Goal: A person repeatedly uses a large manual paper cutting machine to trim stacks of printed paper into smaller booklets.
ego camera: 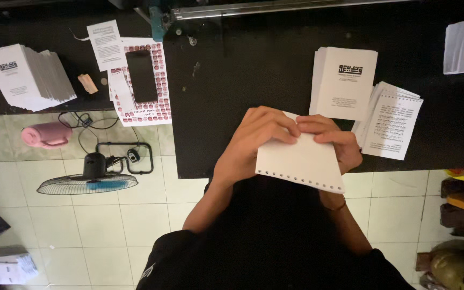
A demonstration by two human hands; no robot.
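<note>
- The punched paper stack sits at centre frame, over the black table's near edge.
- Left hand pinches its upper left edge, fingers curled.
- Right hand pinches its upper right corner, knuckles up.

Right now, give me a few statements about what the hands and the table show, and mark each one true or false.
1. Both hands, left hand and right hand, grip the punched sheet stack. True.
2. The stack's row of holes runs along the edge nearest the person. True.
3. A phone lies on the floor beside the fan. False: it lies on a patterned sheet on the table.
4. The pink bottle stands on the black table. False: it lies below the table edge, over the tiled floor.
</note>
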